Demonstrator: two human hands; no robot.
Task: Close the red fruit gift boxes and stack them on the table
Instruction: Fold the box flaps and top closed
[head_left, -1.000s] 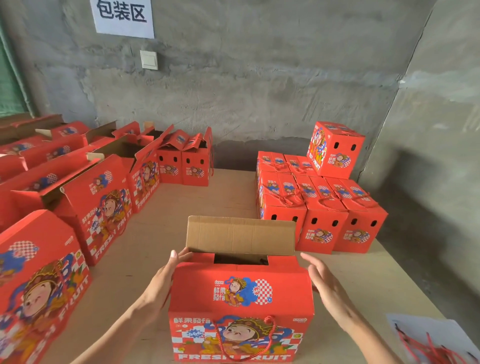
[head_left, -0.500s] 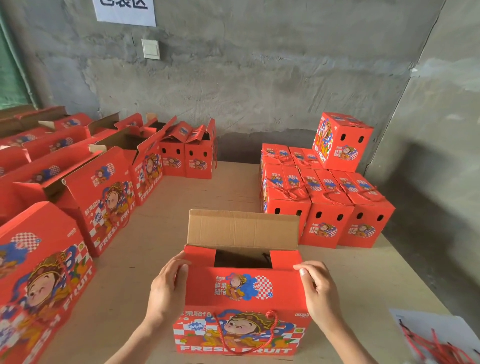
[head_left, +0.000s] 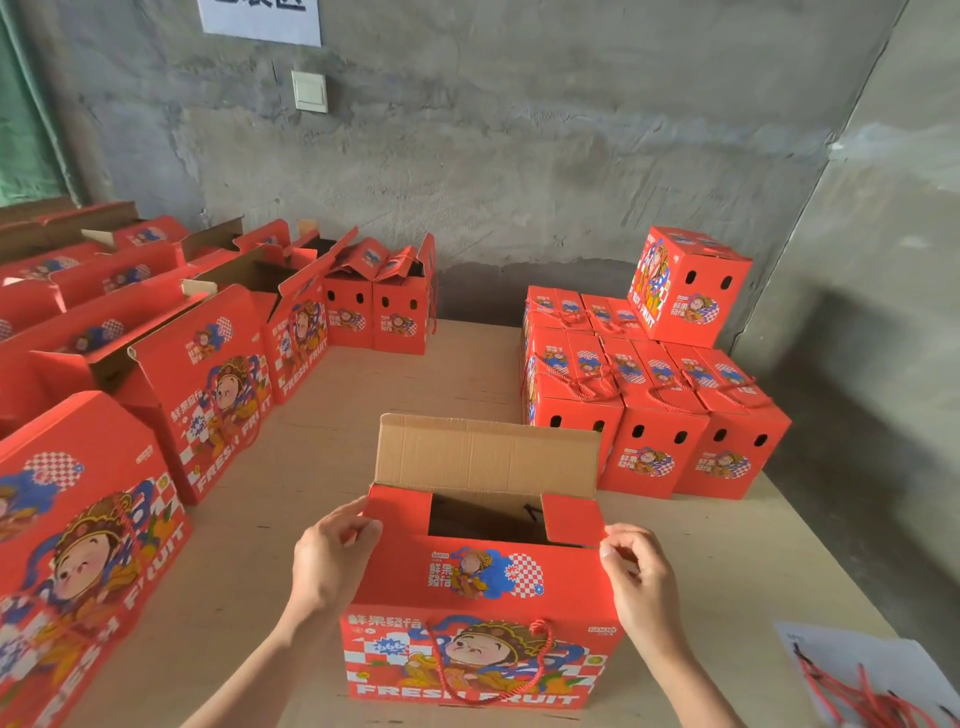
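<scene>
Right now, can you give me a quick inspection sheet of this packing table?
Surface: wooden table, bare in the middle.
Job's things: open box in front, rear flap upright; closed boxes stacked at right; unclosed boxes along left.
Clutter: red cords on a white sheet, bottom right.
Grippers: left hand and right hand pinch the box's side flaps.
Cables: nothing seen.
Surroundings: concrete wall, wall switch.

A rough grey concrete wall (head_left: 519, 171) runs across the back and meets a second grey concrete wall (head_left: 883, 234) in a corner on the right. A white rectangular wall switch (head_left: 309, 92) sits on the back wall, below a white paper sign (head_left: 260, 21) cut off by the top edge. At far left hangs green mesh sheeting (head_left: 23, 130). The pale plywood table (head_left: 415, 384) fills the lower part, evenly lit.
</scene>
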